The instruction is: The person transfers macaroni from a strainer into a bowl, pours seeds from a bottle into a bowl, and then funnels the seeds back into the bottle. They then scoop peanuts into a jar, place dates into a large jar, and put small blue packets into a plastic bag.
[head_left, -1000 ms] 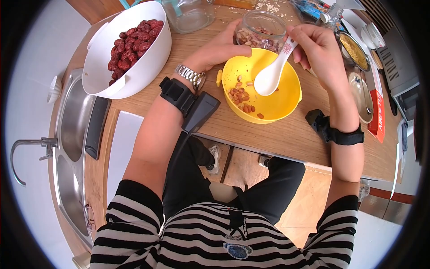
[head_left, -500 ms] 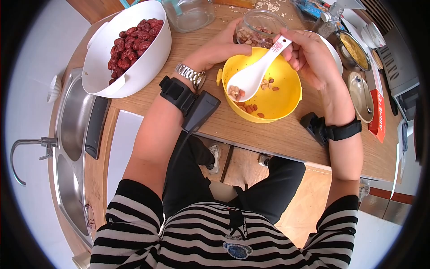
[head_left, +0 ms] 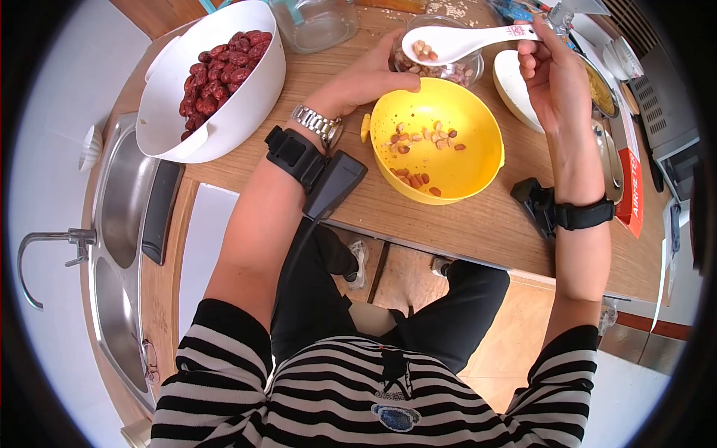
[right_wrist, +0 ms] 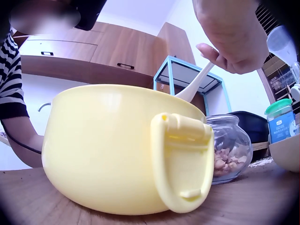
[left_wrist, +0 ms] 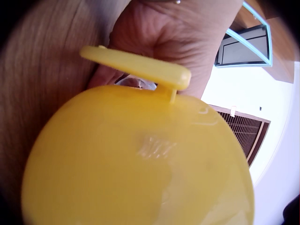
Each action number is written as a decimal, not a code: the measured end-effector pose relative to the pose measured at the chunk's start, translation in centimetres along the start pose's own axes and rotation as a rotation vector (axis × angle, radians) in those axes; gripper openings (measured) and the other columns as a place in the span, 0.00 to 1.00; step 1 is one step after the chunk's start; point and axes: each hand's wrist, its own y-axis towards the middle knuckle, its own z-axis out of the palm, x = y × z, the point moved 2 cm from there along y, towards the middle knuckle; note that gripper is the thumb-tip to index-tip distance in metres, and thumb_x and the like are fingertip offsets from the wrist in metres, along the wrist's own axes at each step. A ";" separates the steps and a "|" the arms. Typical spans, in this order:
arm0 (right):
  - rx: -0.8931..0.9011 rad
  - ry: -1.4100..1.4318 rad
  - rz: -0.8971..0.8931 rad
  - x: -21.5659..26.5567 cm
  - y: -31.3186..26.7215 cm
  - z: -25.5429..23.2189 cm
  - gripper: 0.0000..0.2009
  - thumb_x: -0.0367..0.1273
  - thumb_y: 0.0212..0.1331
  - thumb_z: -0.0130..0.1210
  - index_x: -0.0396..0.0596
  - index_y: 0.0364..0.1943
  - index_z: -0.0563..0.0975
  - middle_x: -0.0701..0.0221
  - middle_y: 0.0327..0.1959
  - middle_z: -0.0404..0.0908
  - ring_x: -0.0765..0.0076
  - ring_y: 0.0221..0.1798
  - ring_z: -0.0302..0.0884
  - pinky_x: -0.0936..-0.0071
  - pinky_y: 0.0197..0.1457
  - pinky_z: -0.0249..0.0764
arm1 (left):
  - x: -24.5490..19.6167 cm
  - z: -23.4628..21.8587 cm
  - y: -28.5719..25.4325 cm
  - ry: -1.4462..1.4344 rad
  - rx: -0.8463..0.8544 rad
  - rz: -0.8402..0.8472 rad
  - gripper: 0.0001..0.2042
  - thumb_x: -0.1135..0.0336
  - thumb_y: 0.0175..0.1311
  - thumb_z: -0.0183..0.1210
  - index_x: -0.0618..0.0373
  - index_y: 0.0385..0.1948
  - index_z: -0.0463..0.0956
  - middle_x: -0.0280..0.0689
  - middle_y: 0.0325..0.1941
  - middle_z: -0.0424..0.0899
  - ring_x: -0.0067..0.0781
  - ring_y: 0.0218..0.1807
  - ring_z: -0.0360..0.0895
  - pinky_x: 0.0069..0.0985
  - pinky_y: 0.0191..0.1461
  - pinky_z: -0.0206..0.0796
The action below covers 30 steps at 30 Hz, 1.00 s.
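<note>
spoonful of peanuts held over the glass jar

right hand [head_left: 551,75] pinches the handle of a white spoon [head_left: 459,41], fingers curled round its end, and holds it level above the open mouth of a glass jar [head_left: 441,63]. peanuts lie in the spoon's bowl, and more fill the jar beneath it. left hand [head_left: 366,78] is wrapped around the near side of the jar, fingers curled against the glass, at the far rim of a yellow bowl [head_left: 437,145]. the bowl stands on the wooden tabletop [head_left: 478,224] just in front of the jar, with loose peanuts scattered across its bottom. in the right wrist view the bowl's tab handle faces the camera, with the jar just behind it on the right. in the left wrist view the bowl's underside fills most of the picture.

to the left of the left arm, a white bowl [head_left: 172,112] holds red dates [head_left: 220,75]. a steel sink [head_left: 123,246] sits further left. another glass container [head_left: 314,26] stands at the far edge, and a white dish [head_left: 511,82] lies under the right hand.
</note>
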 end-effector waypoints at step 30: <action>0.086 -0.320 -0.123 0.7 -4.6 0.8 0.12 0.35 0.56 0.45 0.40 0.27 0.74 0.75 0.11 0.69 0.85 0.11 0.59 0.89 0.14 0.54 | 0.6 0.0 0.2 -0.062 -0.015 0.070 0.44 0.62 0.38 0.59 0.65 0.57 0.40 0.53 0.54 0.59 0.37 0.55 0.61 0.23 0.55 0.55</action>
